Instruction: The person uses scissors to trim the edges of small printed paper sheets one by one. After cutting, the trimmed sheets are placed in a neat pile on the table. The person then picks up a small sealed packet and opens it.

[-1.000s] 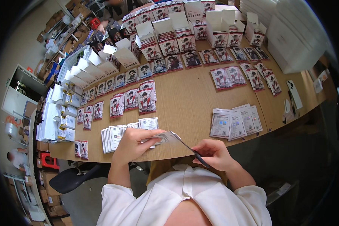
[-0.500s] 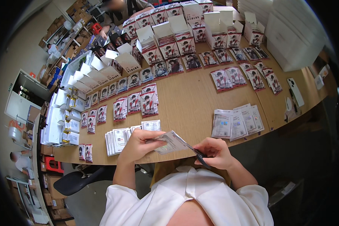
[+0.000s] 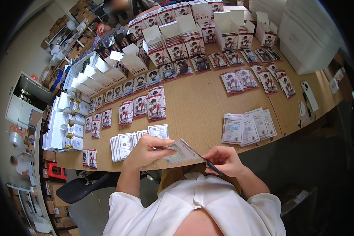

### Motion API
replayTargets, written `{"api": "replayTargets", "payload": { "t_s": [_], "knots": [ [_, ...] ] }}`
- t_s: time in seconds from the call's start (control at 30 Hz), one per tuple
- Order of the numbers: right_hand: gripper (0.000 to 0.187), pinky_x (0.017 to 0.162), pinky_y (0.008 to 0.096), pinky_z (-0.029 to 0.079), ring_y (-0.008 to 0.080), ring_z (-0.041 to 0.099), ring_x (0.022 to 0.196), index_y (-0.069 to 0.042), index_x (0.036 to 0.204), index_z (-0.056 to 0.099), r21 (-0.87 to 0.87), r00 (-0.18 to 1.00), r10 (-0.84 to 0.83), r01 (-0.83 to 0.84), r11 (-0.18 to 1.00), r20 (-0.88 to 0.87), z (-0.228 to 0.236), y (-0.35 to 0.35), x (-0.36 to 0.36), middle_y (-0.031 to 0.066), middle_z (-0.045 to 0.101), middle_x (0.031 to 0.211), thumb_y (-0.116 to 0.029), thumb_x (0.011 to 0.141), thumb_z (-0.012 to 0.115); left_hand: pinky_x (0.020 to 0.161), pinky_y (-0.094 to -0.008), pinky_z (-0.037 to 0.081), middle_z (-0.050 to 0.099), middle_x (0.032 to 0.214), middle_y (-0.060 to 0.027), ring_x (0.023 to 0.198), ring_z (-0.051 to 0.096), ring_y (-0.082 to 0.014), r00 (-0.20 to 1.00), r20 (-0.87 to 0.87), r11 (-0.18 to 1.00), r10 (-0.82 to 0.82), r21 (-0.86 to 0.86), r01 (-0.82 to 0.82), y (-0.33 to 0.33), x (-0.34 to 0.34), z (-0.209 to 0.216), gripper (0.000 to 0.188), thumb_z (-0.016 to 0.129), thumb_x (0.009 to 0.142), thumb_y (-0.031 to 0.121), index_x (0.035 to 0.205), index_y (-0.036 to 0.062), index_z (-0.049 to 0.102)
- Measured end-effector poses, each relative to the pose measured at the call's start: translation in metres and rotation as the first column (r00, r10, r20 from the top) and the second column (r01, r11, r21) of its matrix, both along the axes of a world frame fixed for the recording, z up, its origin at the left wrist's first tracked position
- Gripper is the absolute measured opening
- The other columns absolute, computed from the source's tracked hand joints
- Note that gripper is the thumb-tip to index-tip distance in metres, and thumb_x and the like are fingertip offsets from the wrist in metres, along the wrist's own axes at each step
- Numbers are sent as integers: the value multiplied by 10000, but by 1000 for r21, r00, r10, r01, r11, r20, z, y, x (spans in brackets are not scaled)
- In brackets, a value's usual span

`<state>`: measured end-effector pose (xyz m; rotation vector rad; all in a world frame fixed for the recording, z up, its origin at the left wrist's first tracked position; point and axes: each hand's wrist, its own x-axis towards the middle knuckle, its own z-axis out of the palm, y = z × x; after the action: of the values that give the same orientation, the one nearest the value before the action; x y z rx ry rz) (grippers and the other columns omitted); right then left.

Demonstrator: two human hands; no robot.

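Observation:
Pinched in my left hand (image 3: 151, 151) is a flat silvery packet (image 3: 181, 152), tilted above the table's near edge. My right hand (image 3: 226, 160) grips black-handled scissors (image 3: 213, 166), their blades meeting the packet's right end. Left of the packet lies a fanned row of white-backed packets (image 3: 122, 145), partly behind my left hand. A second fanned group of white-backed packets (image 3: 234, 130) rests on the table beyond my right hand. Farther off, red-and-white packets (image 3: 156, 107) lie face up in small piles.
Open display boxes (image 3: 171, 41) full of packets line the far side. White cartons (image 3: 63, 126) stand at the left edge, and translucent bins (image 3: 308, 39) at the far right. A phone (image 3: 308, 96) lies near the right edge. Another person (image 3: 126, 13) is across the table.
The scissors have swung slightly and their handles look closer together at the packet's end. My left hand and the packet have barely shifted. Across the table, the other person's hand has moved.

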<state>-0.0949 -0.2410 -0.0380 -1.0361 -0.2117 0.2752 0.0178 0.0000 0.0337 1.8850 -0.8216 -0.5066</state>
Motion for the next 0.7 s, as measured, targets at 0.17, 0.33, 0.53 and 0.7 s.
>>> {"api": "replayTargets", "payload": {
  "t_s": [0.17,0.33,0.53,0.7],
  "knots": [
    [233,568,164,429,42,564,670,45,950,564,-194,992,-129,125,973,-10,10,-1,-2,34,615,750,25,739,664,537,-235,469,654,742,-98,602,614,-135,752,654,949,74,186,-255,-12,-14,5,262,635,714,9,970,55,662],
    [236,563,165,424,36,565,662,36,949,567,-421,982,-116,170,891,152,24,-15,-2,42,624,721,32,729,652,546,-278,492,659,876,-91,668,636,-204,249,959,862,133,12,-506,-7,-6,7,248,625,701,11,947,37,649],
    [338,553,181,424,71,546,659,-12,1030,491,52,942,-301,297,954,149,2,-12,1,50,572,741,63,735,638,711,-220,475,642,874,-68,801,601,-94,868,-198,737,455,-463,-492,-8,6,-18,186,599,801,-19,981,4,556],
    [426,557,188,410,85,534,674,-33,1076,443,96,902,-427,420,903,72,5,5,10,70,582,821,68,719,650,811,-296,500,609,1002,-104,907,600,-160,718,-682,617,139,-507,-602,-33,-4,-29,285,539,815,-50,1089,7,480]
  ]
}}
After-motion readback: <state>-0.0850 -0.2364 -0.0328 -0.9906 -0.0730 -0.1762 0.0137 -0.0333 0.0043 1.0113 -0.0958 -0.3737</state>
